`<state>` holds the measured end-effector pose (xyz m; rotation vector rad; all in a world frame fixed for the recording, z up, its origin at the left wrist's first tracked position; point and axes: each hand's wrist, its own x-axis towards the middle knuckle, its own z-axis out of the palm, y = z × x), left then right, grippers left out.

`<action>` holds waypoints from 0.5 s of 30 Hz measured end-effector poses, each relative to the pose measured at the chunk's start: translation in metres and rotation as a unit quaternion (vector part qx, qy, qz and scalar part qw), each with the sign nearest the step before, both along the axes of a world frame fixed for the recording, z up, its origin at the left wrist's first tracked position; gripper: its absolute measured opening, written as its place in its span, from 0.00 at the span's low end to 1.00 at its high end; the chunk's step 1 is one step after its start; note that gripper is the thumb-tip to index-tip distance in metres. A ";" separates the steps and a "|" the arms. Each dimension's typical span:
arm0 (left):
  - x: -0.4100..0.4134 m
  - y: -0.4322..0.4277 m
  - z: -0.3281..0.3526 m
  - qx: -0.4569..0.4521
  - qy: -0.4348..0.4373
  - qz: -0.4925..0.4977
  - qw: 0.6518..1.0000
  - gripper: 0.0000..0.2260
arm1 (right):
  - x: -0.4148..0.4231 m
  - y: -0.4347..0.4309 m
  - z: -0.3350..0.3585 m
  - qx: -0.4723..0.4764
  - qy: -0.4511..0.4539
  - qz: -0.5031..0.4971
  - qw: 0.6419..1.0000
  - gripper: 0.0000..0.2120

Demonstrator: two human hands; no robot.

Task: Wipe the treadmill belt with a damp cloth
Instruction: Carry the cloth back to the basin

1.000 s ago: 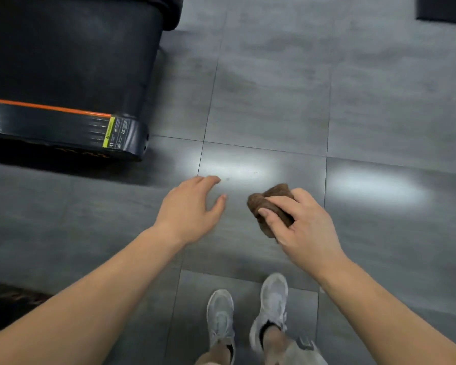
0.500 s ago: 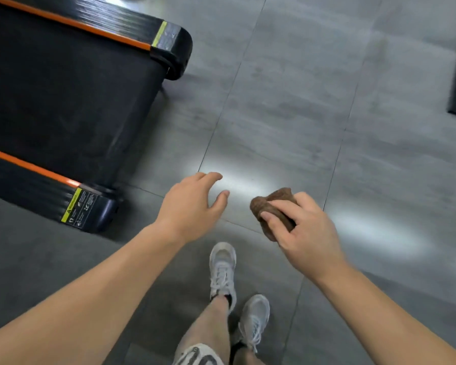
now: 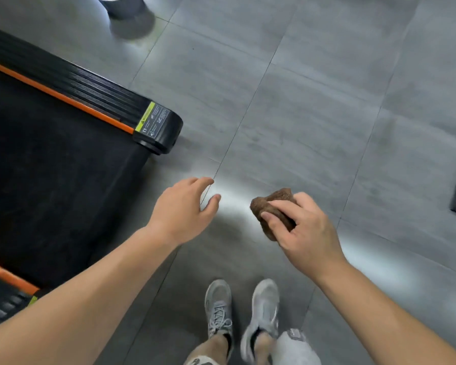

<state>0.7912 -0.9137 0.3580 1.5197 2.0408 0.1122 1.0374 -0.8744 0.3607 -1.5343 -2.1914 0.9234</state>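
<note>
Head view: the black treadmill belt [image 3: 50, 159] is seen left of the left hand [image 3: 181, 210], which is held relaxed with nothing grasped. Just to its right, a bunched brown cloth [image 3: 271, 204] is gripped by the right hand [image 3: 304, 230] above grey floor tiles [image 3: 313, 114].

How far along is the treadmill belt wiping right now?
Done: the brown cloth is bunched in the right hand. In hand: standing on the floor beside the belt, left hand open, empty. Left: the cloth is off the belt, so apparently all the wiping.
</note>
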 end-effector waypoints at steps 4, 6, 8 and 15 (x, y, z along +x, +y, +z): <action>-0.018 0.095 -0.002 -0.003 0.002 0.023 1.000 0.21 | -0.022 0.108 -0.001 0.007 0.006 0.018 1.000 0.16; -0.026 0.144 -0.005 -0.007 0.005 0.041 0.999 0.21 | -0.034 0.163 -0.004 0.007 0.012 0.027 1.000 0.17; -0.035 0.191 -0.009 -0.005 0.008 0.064 0.998 0.21 | -0.049 0.220 -0.008 -0.004 0.017 0.048 0.999 0.17; -0.076 0.345 -0.021 -0.001 -0.003 0.148 0.989 0.21 | -0.112 0.410 -0.016 0.008 0.008 0.148 0.989 0.17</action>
